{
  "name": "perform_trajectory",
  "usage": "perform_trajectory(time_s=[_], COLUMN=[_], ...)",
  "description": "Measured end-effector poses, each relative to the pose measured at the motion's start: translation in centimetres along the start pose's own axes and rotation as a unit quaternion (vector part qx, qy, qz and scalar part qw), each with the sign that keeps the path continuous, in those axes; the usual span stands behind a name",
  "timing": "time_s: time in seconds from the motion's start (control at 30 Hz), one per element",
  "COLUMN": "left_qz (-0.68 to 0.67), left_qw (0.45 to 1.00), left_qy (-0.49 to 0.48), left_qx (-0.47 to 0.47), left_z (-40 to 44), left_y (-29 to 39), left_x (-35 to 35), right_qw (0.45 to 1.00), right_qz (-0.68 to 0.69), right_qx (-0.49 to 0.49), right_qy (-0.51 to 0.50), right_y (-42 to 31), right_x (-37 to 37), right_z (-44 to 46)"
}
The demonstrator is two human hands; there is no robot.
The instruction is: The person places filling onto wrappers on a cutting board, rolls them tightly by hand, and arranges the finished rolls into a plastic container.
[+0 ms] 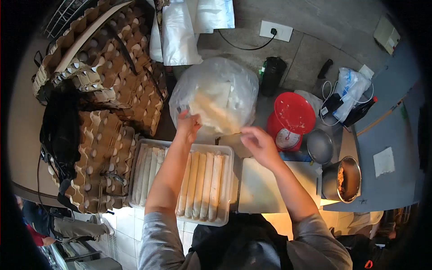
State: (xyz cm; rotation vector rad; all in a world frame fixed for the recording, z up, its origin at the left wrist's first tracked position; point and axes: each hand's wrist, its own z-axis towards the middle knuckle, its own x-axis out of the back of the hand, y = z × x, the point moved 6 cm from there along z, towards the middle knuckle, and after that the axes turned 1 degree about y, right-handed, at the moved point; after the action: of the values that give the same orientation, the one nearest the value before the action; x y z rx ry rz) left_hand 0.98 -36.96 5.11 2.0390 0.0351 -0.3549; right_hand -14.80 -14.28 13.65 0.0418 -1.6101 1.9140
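A thin pale wrapper sheet (213, 112), blurred at its edges, is stretched in front of a large clear plastic bag (180, 85). My left hand (188, 126) pinches the sheet's left side. At its lower right corner, the fingertips of my right hand (261, 145) are closed on it. Beneath my left forearm lies a clear plastic tub (228, 180) holding several long pale rolls (204, 184) side by side. A white cutting board (258, 186) is below my right hand.
Stacked egg trays (101, 153) fill the left side. To the right are a red kitchen scale (292, 114), a grey bowl (320, 146) and a metal pot (330, 182) with brownish food inside. Plastic bags (177, 36) hang at the back near a wall outlet (276, 31).
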Motion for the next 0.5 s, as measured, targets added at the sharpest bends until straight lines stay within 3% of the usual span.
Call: perform_trajectory(time_s=[0.1,0.17,0.33,0.43,0.5], left_qz=[-0.090,-0.023,0.031,0.075,0.043], left_qw=[0.988,0.992,0.994,0.994,0.998], left_qy=[-0.080,-0.084,-0.023,-0.021,-0.037], left_qx=[0.099,0.089,0.104,0.073,0.034], left_z=[4.8,3.1,0.0,-0.2,4.0], left_y=[-4.1,-3.4,-2.4,-1.7,-4.1], left_x=[1.9,1.6,0.3,0.1,0.5], right_qw=[0.997,0.983,0.866,0.910,0.949], right_qz=[-0.031,-0.139,-0.447,-0.405,-0.301], right_qx=[0.063,0.109,0.192,0.079,0.020], right_qy=[0.031,0.054,0.118,-0.033,0.090], right_y=[0.9,1.8,6.9,7.1,3.5], right_x=[-2.6,-5.0,-9.5,-8.4,-5.2], right_z=[7.1,10.5,16.0,19.0,19.4])
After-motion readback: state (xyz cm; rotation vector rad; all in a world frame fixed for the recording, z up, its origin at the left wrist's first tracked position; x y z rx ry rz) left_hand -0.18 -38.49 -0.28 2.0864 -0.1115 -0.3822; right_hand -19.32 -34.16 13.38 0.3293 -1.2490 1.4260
